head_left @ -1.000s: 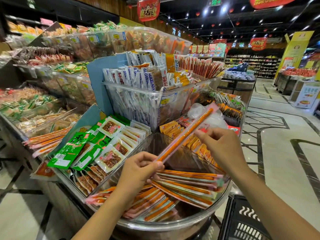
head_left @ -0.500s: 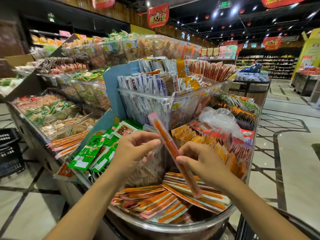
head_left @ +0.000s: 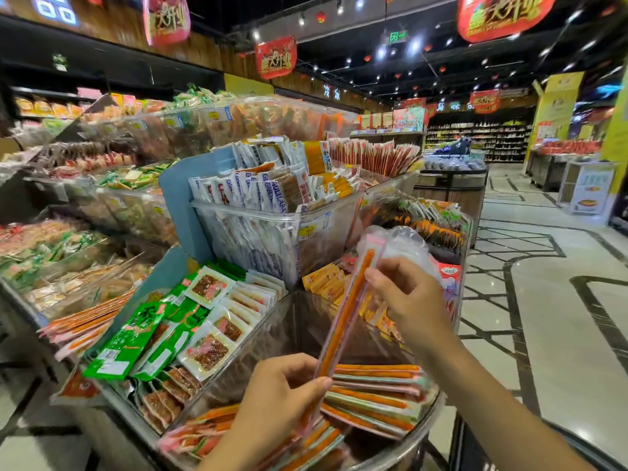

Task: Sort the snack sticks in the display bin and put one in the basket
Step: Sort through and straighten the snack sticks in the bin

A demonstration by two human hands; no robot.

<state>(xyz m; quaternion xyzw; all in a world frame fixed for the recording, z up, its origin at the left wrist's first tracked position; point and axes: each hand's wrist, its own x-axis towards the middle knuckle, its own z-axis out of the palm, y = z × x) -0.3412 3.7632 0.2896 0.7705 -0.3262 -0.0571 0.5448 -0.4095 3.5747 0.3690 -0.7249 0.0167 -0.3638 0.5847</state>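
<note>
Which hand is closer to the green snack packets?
Left. The left hand is right of the flat green snack packets; the right hand is farther right. Both pinch the long orange snack stick.

One long orange snack stick in a clear pink-edged wrapper is held by two bare hands, the left hand and the right hand. The round clear-walled display bin holds well over ten more sticks, overlapping too much for an exact count. Four red hanging banners show overhead.
</note>
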